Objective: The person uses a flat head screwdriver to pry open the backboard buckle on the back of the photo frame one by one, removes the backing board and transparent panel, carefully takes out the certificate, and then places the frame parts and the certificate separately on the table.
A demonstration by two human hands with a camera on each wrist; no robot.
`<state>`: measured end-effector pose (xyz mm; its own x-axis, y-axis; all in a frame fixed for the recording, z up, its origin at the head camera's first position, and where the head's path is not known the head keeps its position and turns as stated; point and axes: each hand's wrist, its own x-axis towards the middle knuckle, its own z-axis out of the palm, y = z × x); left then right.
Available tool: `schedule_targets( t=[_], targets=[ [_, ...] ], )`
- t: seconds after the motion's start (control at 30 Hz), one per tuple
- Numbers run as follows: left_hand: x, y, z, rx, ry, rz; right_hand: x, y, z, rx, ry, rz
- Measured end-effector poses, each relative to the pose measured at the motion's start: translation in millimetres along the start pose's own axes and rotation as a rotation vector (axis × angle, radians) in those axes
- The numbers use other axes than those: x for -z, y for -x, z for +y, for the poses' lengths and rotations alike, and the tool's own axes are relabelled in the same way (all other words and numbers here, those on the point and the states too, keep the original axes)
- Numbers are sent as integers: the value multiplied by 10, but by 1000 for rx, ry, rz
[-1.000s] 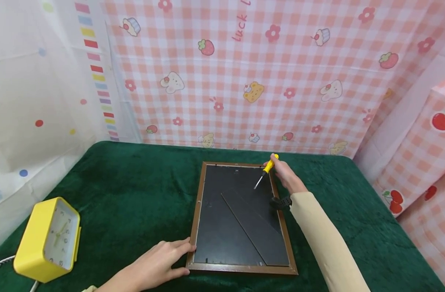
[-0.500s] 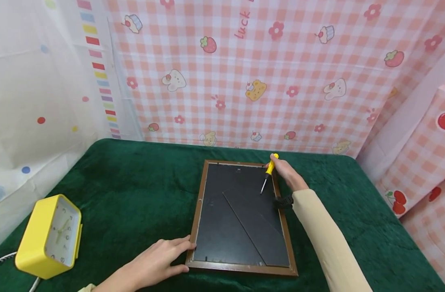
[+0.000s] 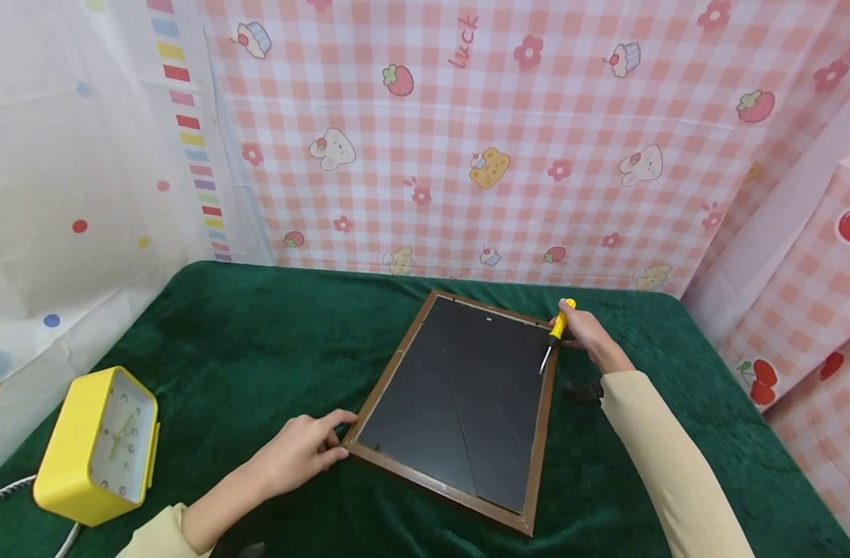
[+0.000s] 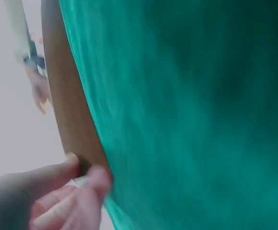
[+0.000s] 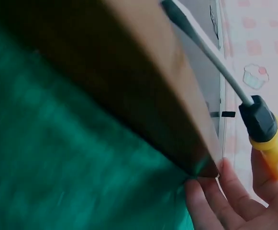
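A brown wooden picture frame (image 3: 452,403) lies face down on the green cloth, black backing up, turned at an angle. My left hand (image 3: 306,449) grips its near-left corner; in the left wrist view the thumb and fingers (image 4: 88,179) pinch the frame's edge (image 4: 67,105). My right hand (image 3: 592,337) is at the far-right corner and holds a yellow-handled screwdriver (image 3: 555,332), tip pointing down at the right rail. The right wrist view shows the screwdriver's shaft (image 5: 210,52) above the frame's side (image 5: 143,96), with fingertips (image 5: 210,201) at the corner.
A yellow alarm clock (image 3: 100,446) stands at the near left with a white cable (image 3: 6,496) beside it. The green cloth (image 3: 257,333) covers the whole table. Pink checked and white dotted backdrops wall in the back and sides.
The frame has turned clockwise, its far end swinging right. My left hand stayed on the near-left corner. My right hand and the screwdriver moved right with the far corner.
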<state>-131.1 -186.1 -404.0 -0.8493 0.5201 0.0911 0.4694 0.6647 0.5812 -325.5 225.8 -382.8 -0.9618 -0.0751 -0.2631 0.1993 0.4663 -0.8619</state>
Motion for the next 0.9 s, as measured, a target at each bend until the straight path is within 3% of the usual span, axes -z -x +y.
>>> schedule_targets(
  t=[0.13,0.23,0.33,0.47,0.57,0.73,0.9],
  targets=[
    [27,-111,-102,88,130,60,155,112,120,-6,-13,-13],
    [41,-183,-159,113,139,104,266,202,194,-11,0,-6],
    [54,-253,-209,155,174,107,368,303,255,1,23,-7],
    [59,-302,-238,276,398,68,446,434,305,16,57,-46],
    [64,-319,-228,358,580,80,491,514,316,15,100,-80],
    [99,-371,-191,387,707,120,633,617,343,-2,183,-159],
    [98,-475,-204,383,823,144,732,724,411,-23,140,-332]
  ],
)
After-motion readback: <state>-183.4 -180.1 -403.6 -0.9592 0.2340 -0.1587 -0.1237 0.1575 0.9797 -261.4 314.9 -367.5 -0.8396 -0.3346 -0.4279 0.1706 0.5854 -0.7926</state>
